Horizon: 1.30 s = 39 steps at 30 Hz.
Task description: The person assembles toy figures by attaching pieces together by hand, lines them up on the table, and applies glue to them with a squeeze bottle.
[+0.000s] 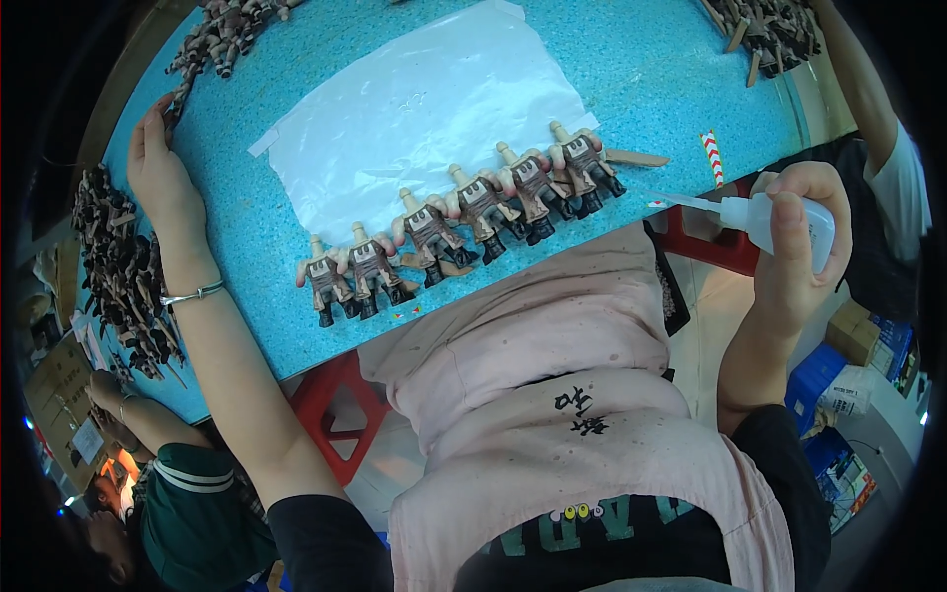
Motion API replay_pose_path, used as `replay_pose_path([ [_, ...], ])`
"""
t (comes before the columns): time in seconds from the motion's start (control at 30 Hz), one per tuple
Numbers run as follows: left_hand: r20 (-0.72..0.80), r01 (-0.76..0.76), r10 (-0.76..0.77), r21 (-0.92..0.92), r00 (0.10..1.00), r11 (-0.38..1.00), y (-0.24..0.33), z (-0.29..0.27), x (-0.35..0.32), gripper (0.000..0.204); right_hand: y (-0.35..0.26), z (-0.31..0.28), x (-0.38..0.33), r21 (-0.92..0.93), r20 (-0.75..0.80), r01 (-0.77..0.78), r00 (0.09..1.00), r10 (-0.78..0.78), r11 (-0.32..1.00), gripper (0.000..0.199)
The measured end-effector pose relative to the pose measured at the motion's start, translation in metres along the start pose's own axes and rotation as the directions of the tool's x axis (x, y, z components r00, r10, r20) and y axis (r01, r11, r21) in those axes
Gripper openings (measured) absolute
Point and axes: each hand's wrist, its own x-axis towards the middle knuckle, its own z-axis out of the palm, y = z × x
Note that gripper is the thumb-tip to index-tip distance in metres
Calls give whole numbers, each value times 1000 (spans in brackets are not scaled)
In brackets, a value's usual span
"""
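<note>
A white squeeze bottle [817,235] with a long thin nozzle is gripped in my right hand [804,222], its tip pointing left over the table's front edge. My left hand [158,163] reaches to the far left, fingers curled around a figurine part [175,111] beside a heap of similar pieces [222,39]. Between my arms, several headless toy figurines [480,205] with brown and pale bodies and black boots lie in a slanting row. Their neck ends rest along the lower edge of a white plastic sheet [424,109].
Dark figurine parts are heaped at the table's left edge [123,276] and more pieces lie at the far right [774,39]. A flat wooden stick [636,158] lies by the row's right end. Another person's arm [856,74] is at right; a person in green [202,513] sits left.
</note>
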Motion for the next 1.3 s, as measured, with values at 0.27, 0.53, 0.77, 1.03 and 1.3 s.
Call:
replay_pose_path([
  [0.27,-10,12,-12,1,1000,1000,2,-3,-2,32,3,2,-2,-21,10,4,1000,-4,1000,14],
  [0.53,-6,2,-2,-4,1000,1000,6,9,-1,32,0,-3,3,-46,44,-26,999,28,999,12],
  [0.77,-48,2,0,44,999,999,13,2,-2,32,5,-6,14,-80,-51,11,999,-15,997,11],
  [1.03,-128,-68,69,12,989,998,-8,10,-9,22,17,29,89,339,51,-215,976,211,916,21],
  [1.3,-187,-144,192,242,964,959,4,21,-9,15,-9,192,240,222,328,2,942,-76,975,39],
])
